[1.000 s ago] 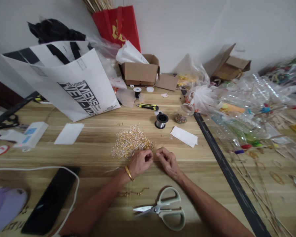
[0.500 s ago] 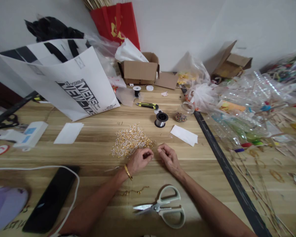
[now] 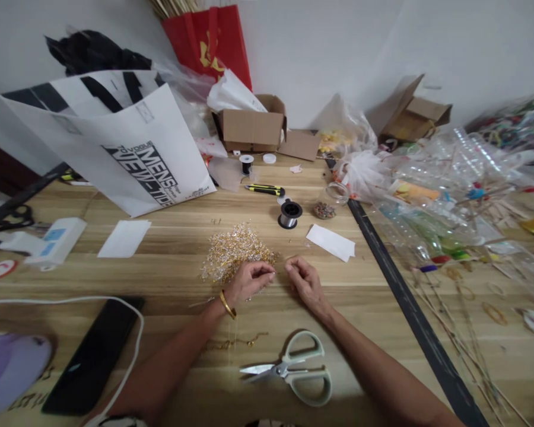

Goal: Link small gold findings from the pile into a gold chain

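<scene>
My left hand (image 3: 250,281), with a gold bangle (image 3: 227,304) at its wrist, is closed in a pinch at the near edge of a pile of gold and clear beads (image 3: 231,249). Just to its right, a small gap away, my right hand (image 3: 305,281) also pinches, thumb against bent forefinger. Whatever is between the fingertips of either hand is too small to make out. Below the hands, a short gold beaded chain (image 3: 238,343) lies on the wooden table. Nearer to me rest the scissors (image 3: 289,369) with pale handles, their blades pointing left.
Beyond the hands stand a wire spool (image 3: 289,214), a jar of beads (image 3: 326,209) and a yellow-black utility knife (image 3: 264,190). White paper (image 3: 331,242) lies at right. A phone (image 3: 93,356) and white cable (image 3: 71,301) are at left; plastic bottles (image 3: 440,213) crowd the right.
My left hand has shifted slightly left and up, its fingers straighter. The right hand stays nearly in place, still pinching. The whole view has moved very little.
</scene>
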Tool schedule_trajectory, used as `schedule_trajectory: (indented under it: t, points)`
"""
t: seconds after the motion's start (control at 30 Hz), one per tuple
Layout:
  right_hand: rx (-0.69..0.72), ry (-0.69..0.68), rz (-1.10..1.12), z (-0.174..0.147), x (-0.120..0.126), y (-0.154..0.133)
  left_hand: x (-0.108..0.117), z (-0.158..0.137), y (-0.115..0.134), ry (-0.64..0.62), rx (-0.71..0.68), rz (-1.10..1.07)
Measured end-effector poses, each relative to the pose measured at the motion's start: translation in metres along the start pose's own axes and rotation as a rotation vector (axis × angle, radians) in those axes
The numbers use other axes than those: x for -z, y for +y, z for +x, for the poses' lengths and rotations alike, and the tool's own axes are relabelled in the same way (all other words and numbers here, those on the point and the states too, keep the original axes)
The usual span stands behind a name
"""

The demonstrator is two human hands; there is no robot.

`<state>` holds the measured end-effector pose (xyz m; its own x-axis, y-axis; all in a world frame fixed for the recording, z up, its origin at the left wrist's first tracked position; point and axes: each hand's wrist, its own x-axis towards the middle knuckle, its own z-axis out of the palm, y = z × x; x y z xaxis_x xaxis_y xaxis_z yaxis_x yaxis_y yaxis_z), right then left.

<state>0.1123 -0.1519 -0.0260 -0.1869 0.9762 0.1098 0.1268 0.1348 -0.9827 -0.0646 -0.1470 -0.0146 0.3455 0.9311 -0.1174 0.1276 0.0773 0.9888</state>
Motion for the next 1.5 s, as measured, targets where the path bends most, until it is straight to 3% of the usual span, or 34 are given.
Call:
schedule_trajectory:
  t: [0.43, 0.7, 0.9, 1.17, 1.37, 1.5]
  points:
    - [-0.078, -0.018, 0.092, 0.002, 0.000, 0.000, -0.001, 0.002, -0.003, 0.002, 0.027, -0.062]
    - [-0.155, -0.107, 0.249, 0.004, 0.001, 0.001, 0.000, 0.001, -0.001, -0.052, -0.052, 0.080]
    - [-0.151, -0.081, 0.293, 0.004, 0.000, 0.003, 0.001, 0.002, -0.007, -0.064, -0.023, 0.081]
    - [-0.155, -0.096, 0.078, 0.008, 0.009, -0.004, 0.004, 0.002, -0.001, -0.080, 0.029, -0.053]
    - [0.116, -0.097, -0.479, 0.009, 0.037, -0.033, 0.006, 0.001, 0.000, -0.070, 0.052, -0.083]
    - [0.195, -0.213, -0.673, -0.020, 0.049, -0.070, 0.008, 0.000, 0.003, -0.053, 0.052, -0.079]
